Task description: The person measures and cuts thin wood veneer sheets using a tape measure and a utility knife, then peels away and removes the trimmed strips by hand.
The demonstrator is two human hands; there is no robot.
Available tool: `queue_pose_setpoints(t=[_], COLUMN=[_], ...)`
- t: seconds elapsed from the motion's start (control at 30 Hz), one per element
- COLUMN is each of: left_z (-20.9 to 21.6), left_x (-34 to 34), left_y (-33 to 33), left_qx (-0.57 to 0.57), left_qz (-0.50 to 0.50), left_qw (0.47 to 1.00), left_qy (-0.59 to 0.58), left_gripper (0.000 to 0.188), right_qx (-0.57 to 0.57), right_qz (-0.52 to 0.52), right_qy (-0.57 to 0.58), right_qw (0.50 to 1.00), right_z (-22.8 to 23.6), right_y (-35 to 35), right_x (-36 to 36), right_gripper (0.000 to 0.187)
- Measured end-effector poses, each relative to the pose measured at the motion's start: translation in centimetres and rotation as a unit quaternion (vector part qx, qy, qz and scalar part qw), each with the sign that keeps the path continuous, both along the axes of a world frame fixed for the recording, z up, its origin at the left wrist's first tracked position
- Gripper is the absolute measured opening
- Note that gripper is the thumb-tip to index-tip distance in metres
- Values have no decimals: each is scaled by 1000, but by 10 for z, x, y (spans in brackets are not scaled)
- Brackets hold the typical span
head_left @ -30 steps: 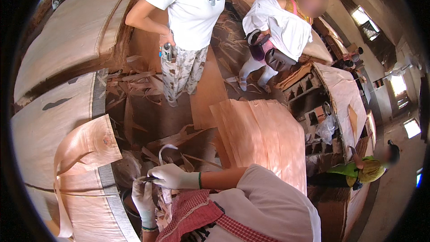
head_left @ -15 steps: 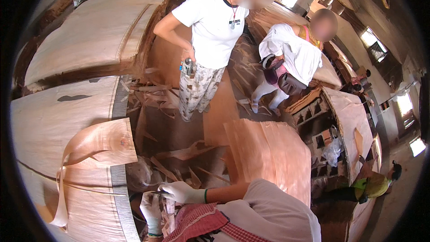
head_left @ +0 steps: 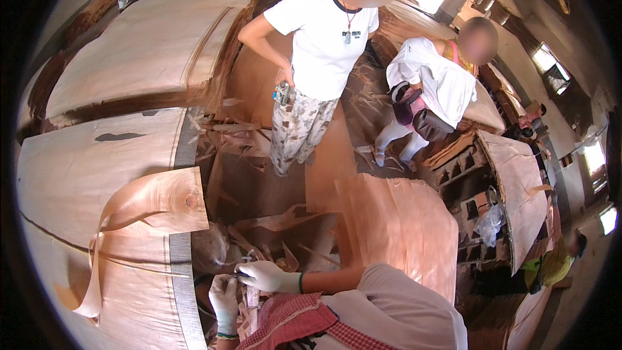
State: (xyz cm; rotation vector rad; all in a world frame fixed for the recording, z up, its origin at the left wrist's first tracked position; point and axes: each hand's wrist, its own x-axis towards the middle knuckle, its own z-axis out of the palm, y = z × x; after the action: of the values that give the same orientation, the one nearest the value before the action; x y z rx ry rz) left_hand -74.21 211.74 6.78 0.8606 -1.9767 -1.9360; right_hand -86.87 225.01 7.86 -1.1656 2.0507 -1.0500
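My left hand (head_left: 223, 299) and my right hand (head_left: 267, 277), both in white knit gloves with dark green cuffs, meet low in the picture in front of my red checked apron (head_left: 285, 319). Their fingers are pinched together around a small dark thing (head_left: 243, 275), mostly covered by the gloves; its kind cannot be made out. Left of the hands lies a broad stack of pale wood veneer sheets (head_left: 129, 272) with a grey edge. A loose, curled veneer piece (head_left: 175, 204) with a knot rests on top of it.
Veneer scraps (head_left: 285, 236) litter the floor ahead. A reddish veneer stack (head_left: 402, 227) stands to the right. One person (head_left: 324, 45) stands ahead, hand on hip; another (head_left: 431, 84) carries a dark bag. Hollow blocks (head_left: 476, 207) and a plastic bag (head_left: 489, 223) sit farther right.
The view has shifted a little, so most surroundings appear farther right. My hands stay together, and less of the dark thing shows between them. The yellow-green-clad person at far right has moved.
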Motion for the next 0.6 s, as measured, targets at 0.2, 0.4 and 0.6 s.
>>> queue_pose_setpoints(t=[0.2, 0.4, 0.6], left_z=[12, 11, 2], left_x=[1, -1, 1], left_y=[11, 12, 14], left_qx=[50, 37, 19], left_qz=[-3, -20, 0], left_qw=[999, 999, 1000], left_qy=[-14, -14, -14], left_gripper=[3, 2, 3], right_qx=[-26, -22, 69], right_qz=[3, -3, 28], right_qy=[9, -14, 3], right_qw=[1000, 1000, 997], right_z=[-16, -14, -16], right_y=[9, 13, 27], right_x=[5, 5, -6], right_gripper=[26, 29, 31])
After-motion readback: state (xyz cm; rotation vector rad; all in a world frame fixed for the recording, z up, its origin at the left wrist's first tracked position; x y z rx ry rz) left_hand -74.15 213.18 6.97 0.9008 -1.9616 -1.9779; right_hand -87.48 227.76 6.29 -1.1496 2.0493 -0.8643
